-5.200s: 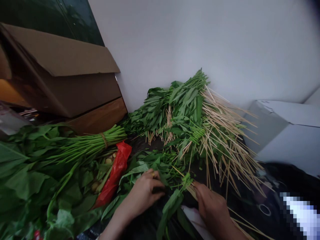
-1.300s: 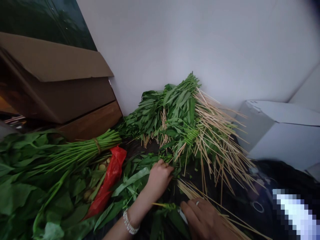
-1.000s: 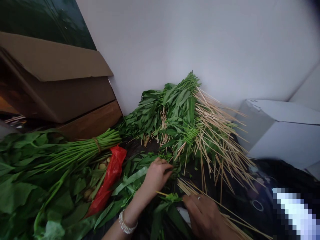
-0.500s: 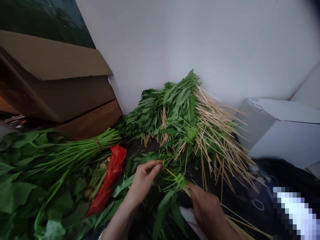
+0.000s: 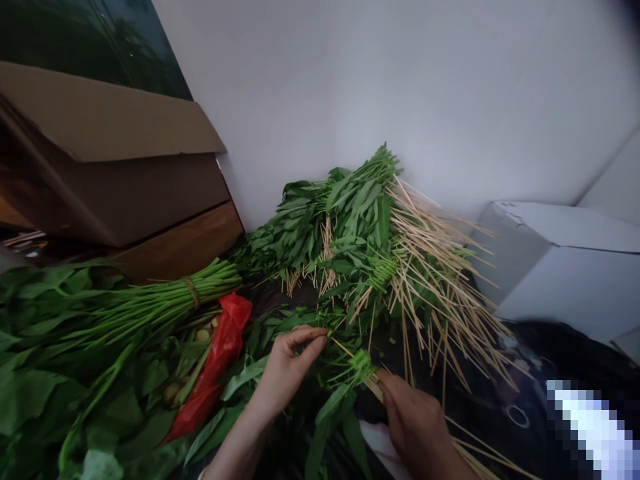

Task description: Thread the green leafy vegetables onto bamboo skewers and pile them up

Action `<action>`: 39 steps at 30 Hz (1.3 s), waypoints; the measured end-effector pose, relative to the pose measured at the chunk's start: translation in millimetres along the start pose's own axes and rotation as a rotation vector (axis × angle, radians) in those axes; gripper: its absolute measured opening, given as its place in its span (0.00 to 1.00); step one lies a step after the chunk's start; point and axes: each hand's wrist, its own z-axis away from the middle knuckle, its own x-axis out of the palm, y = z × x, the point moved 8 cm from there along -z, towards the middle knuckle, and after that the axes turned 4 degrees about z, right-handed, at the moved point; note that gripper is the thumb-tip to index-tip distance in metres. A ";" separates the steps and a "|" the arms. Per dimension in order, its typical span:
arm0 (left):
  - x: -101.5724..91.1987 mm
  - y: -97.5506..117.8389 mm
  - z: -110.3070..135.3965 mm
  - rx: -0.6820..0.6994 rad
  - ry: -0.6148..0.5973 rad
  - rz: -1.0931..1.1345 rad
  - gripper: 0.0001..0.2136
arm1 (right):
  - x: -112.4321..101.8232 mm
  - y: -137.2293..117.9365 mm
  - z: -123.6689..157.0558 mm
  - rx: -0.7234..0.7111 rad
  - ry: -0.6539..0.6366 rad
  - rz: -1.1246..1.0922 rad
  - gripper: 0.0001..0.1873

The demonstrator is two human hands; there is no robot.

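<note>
My right hand (image 5: 419, 419) is closed around a thin wooden skewer (image 5: 343, 347). Green leafy stems (image 5: 362, 364) are bunched on that skewer just in front of my fingers, their long leaves hanging below. At the skewer's bare tip, my left hand (image 5: 289, 363) is closed in a pinch on a small green stem (image 5: 329, 333), whose far part is hard to make out. Beyond both hands lies a pile of leafy greens (image 5: 300, 213) on skewers, with many bare skewer ends (image 5: 440, 267) fanning to the right.
On the left lies a tied bundle of greens (image 5: 200, 283) beside a red plastic bag (image 5: 215, 370). A cardboard box (image 5: 145, 193) stands behind it. To the right are a white box (image 5: 565, 287) and black plastic (image 5: 555, 347). A white wall (image 5: 350, 87) closes off the back.
My left hand has shifted slightly down and right, still pinching by the skewer tip. My right hand stays almost in place with the skewer.
</note>
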 end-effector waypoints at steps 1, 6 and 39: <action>-0.5 -0.5 0.0 0.008 0.005 -0.003 0.10 | -0.2 -0.5 -0.3 -0.003 0.000 0.002 0.15; -0.6 1.7 0.2 0.043 0.002 -0.048 0.09 | -1.7 -2.7 -1.6 -0.031 -0.003 0.003 0.15; 34.9 -14.8 3.1 -0.102 -0.265 0.118 0.07 | 11.9 -0.6 5.5 -0.012 -0.066 0.001 0.18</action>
